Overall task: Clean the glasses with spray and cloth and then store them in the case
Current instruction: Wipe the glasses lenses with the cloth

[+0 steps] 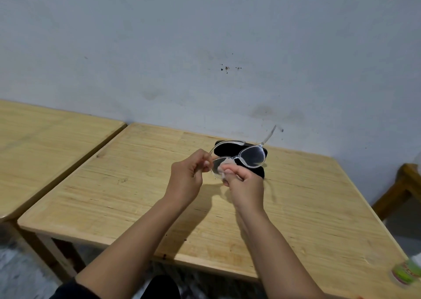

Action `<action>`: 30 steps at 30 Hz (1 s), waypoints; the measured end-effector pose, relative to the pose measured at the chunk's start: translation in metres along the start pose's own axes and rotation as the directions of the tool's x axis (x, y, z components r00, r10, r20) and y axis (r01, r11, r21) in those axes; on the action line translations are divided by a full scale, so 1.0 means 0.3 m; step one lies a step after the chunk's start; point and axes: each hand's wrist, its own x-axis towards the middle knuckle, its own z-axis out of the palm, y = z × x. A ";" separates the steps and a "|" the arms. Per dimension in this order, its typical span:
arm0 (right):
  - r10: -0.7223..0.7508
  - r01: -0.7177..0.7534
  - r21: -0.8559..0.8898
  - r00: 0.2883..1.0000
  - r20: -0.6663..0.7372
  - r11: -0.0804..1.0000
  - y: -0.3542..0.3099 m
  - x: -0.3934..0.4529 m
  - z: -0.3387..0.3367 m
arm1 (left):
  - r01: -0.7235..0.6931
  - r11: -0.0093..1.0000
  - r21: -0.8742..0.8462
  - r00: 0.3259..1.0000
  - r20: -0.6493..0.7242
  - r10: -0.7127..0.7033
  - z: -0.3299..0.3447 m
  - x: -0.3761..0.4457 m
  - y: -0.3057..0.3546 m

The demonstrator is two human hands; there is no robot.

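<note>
Clear-framed glasses (251, 156) are held up over the wooden table (136, 198), their temples unfolded. My left hand (189, 173) pinches the frame at its left end. My right hand (245, 181) grips a small pale cloth (224, 166) and presses it against the left lens. A black open case (230, 149) lies on the table behind the glasses, partly hidden by them and by my right hand. A bottle with a green label (406, 272), blurred, lies at the table's near right corner.
A second wooden table (45, 144) stands to the left with a narrow gap between. A grey wall (205, 48) runs right behind both tables. Part of a wooden chair or stool (401, 191) shows at the right edge.
</note>
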 end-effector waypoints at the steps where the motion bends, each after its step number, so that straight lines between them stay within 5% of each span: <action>1: 0.007 -0.003 0.046 0.998 -0.070 0.999 0.006 -0.006 0.007 | 0.003 1.000 -0.007 1.000 0.003 -0.003 0.004 -0.006 0.002; 5: 0.103 -0.001 0.303 0.942 -0.321 0.953 0.009 -0.021 0.053 | -0.002 1.000 -0.029 0.999 0.038 0.003 0.035 -0.041 0.003; 9: 0.152 -0.001 0.371 0.913 -0.378 0.929 0.015 -0.019 0.084 | -0.034 0.998 -0.057 0.996 0.079 0.039 0.070 -0.063 0.015; 18: 0.043 -0.021 0.219 0.995 -0.095 0.976 0.010 0.002 0.033 | -0.051 0.999 -0.003 0.998 0.049 0.051 0.044 -0.030 0.010; 30: 0.069 -0.087 0.077 0.974 0.218 0.993 0.004 0.012 0.019 | -0.046 0.998 0.030 0.999 0.022 0.045 -0.028 -0.007 -0.021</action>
